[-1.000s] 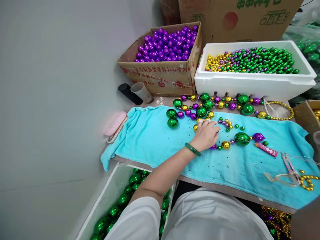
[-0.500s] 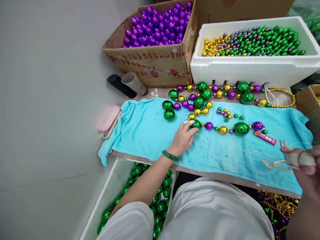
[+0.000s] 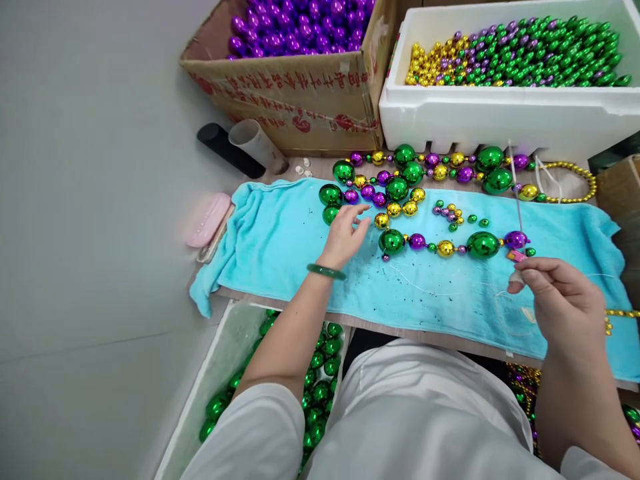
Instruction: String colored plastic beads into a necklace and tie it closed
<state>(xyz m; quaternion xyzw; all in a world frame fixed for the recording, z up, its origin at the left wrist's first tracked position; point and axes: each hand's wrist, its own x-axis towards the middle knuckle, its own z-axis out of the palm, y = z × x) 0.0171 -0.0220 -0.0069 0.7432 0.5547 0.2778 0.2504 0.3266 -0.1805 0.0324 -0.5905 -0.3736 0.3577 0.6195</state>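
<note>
**Step in hand.** Bead stringing, part-way along a strand. My right hand (image 3: 563, 303) is closed in a pinch, thumb against forefinger, on the lower end of a thin needle (image 3: 517, 203) that stands nearly upright over the far beads. My left hand (image 3: 345, 233) is open and empty, fingers spread, above the loose green balls (image 3: 330, 195) at the towel's back left. I cannot tell whether the fingertips touch one.

**Location.** The partly strung strand (image 3: 445, 248) lies across the middle of the turquoise towel (image 3: 290, 253), between my hands. It runs large green, purple, gold, large green, purple, with small spacer beads between. A fine pale thread (image 3: 425, 283) trails over the towel in front of it.

**Next move, by my judgement.** A ball has to be picked and turned until its hole lines up with the needle tip. The balls are slick and roll easily, so that calls for a firm fingertip grip.

**Materials.**
- Balls: hard, round, mirror-bright, plated in green, purple and gold.
- Towel: soft looped terry, speckled with dark flecks; it keeps the beads from rolling.
- Cardboard box (image 3: 300, 87): creased, taped, filled with purple balls.
- Foam box (image 3: 500, 117): white, thick-walled, holding oval beads in mixed colours.
- Finished strand (image 3: 440, 172): lies on bare tabletop behind the towel.
- Foam bin (image 3: 225, 360): below the table edge, holding large green balls.
</note>
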